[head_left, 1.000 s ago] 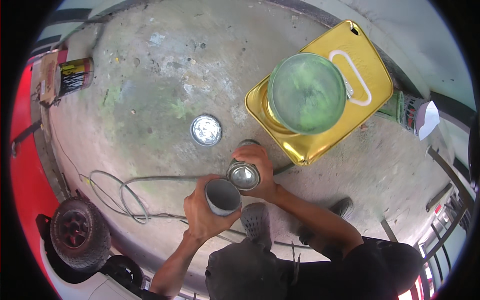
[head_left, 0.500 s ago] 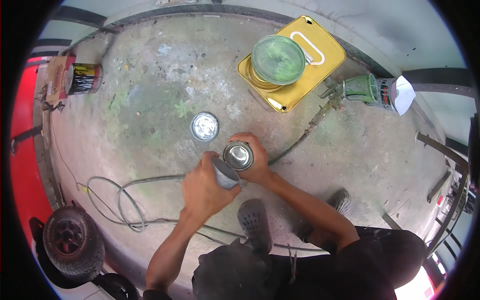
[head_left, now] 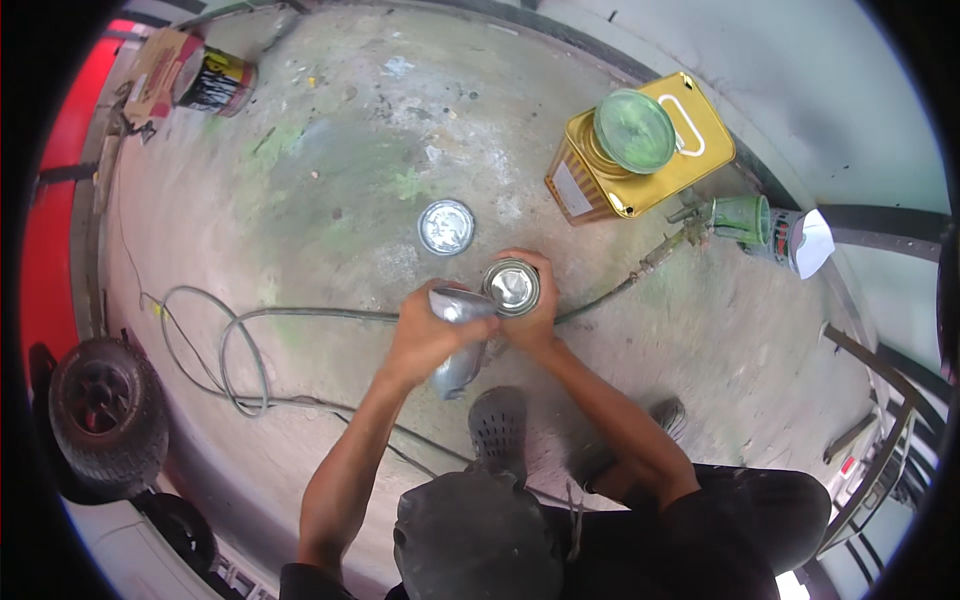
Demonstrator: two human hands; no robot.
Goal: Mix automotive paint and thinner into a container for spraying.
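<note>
My left hand [head_left: 420,340] is closed around a grey-silver container [head_left: 455,370], which leans over beside a small open metal can [head_left: 512,288]; whether the two touch I cannot tell. My right hand [head_left: 536,320] is wrapped round that can, whose top faces up and shows a shiny silver inside. A round silver-smeared lid [head_left: 446,228] lies on the floor just beyond both hands. My feet in dark perforated clogs [head_left: 497,435] show below.
A gold tin [head_left: 705,150] topped by a green-stained container [head_left: 633,130] stands ahead right, near a green cup [head_left: 738,225] and spray gun. A hose [head_left: 260,375] loops left. A painted can [head_left: 220,85], carton [head_left: 150,75], tyre [head_left: 105,420] and metal frame [head_left: 865,390] line the edges.
The left-hand container has gone from upright to leaning, showing its side. Both hands and the can have risen in the picture, and the surroundings have shifted with the camera's movement.
</note>
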